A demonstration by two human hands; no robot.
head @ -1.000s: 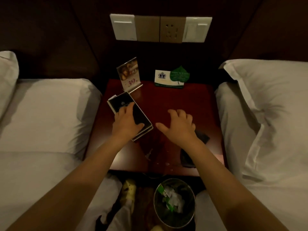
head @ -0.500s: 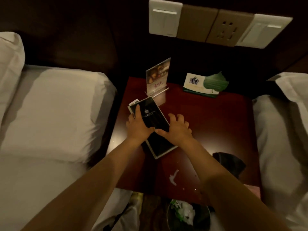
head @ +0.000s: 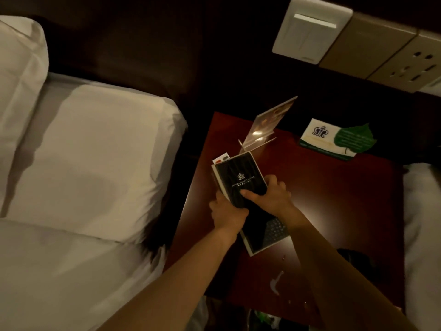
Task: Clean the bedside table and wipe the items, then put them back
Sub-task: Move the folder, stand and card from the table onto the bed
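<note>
My left hand grips the black hotel booklet at its left edge. My right hand pinches it, thumb on the cover, over the bedside table's left side. An acrylic menu stand stands just behind, with a green leaf card farther right. The cover bears a white crest, but its lettering is too blurred to read.

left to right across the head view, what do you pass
left bed → black hotel booklet → green leaf card → right bed
</note>
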